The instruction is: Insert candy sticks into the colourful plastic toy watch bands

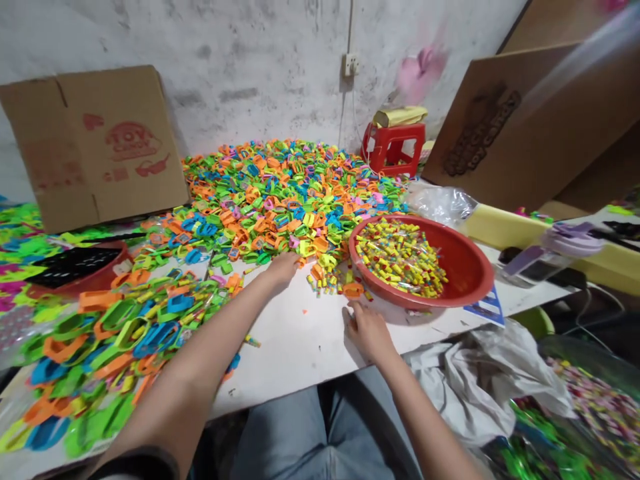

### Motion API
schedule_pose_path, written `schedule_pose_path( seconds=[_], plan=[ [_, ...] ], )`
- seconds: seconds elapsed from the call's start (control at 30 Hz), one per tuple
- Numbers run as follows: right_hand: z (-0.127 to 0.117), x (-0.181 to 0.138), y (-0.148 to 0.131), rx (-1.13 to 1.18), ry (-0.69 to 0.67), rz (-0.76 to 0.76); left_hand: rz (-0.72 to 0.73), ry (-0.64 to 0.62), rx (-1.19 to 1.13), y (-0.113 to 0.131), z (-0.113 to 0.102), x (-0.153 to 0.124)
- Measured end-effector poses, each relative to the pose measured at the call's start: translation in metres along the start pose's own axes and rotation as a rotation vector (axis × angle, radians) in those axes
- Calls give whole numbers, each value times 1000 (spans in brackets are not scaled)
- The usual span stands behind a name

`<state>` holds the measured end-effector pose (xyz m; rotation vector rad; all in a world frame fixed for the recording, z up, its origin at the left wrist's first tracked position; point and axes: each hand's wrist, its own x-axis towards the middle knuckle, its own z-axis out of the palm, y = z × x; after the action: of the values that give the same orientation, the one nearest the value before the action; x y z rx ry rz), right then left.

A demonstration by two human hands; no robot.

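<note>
My left hand (284, 268) reaches to the near edge of a big heap of plastic toy cases (270, 200) in orange, green, blue and yellow. Its fingers are closed together at the heap; what they hold, if anything, is hidden. On the white table, my right hand (370, 333) rests palm down, fingers bent but apart, with nothing visible in them. Just beyond its fingertips lies an orange toy case (353, 290). Small yellow wrapped candies (325, 280) lie loose between the hands and the heap. More candies (400, 257) fill much of a red basin (470, 267) at the right.
More toy cases (120, 333) spread along my left forearm. A cardboard box (110, 147) stands back left, another (520, 127) at right. Behind are a red stool (397, 148) and a spinning pink fan (423, 70). A purple-lidded container (550, 250) and white cloth (470, 380) are right.
</note>
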<state>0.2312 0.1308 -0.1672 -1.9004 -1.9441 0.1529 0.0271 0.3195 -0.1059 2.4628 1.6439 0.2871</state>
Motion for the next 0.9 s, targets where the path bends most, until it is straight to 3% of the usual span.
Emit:
schedule_pose_path(
  seconds=[0.13, 0.23, 0.33, 0.47, 0.67, 0.9],
  plan=[
    [-10, -26, 2, 391, -38, -73, 4, 0, 51, 5, 10, 15],
    [-17, -41, -2, 830, -93, -36, -17, -10, 77, 2, 14, 17],
    [-20, -47, -11, 1107, -134, 14, -12, -17, 91, -5, 16, 9],
    [-18, -48, -27, 1123, -83, 18, 20, -41, 77, -12, 12, -3],
    [-12, -54, -48, 1034, -176, -22, 129, -47, -24, -13, -2, -4],
    [-11, -64, -50, 957, -28, -122, 207, -3, -403, 5, -20, -11]
  ],
)
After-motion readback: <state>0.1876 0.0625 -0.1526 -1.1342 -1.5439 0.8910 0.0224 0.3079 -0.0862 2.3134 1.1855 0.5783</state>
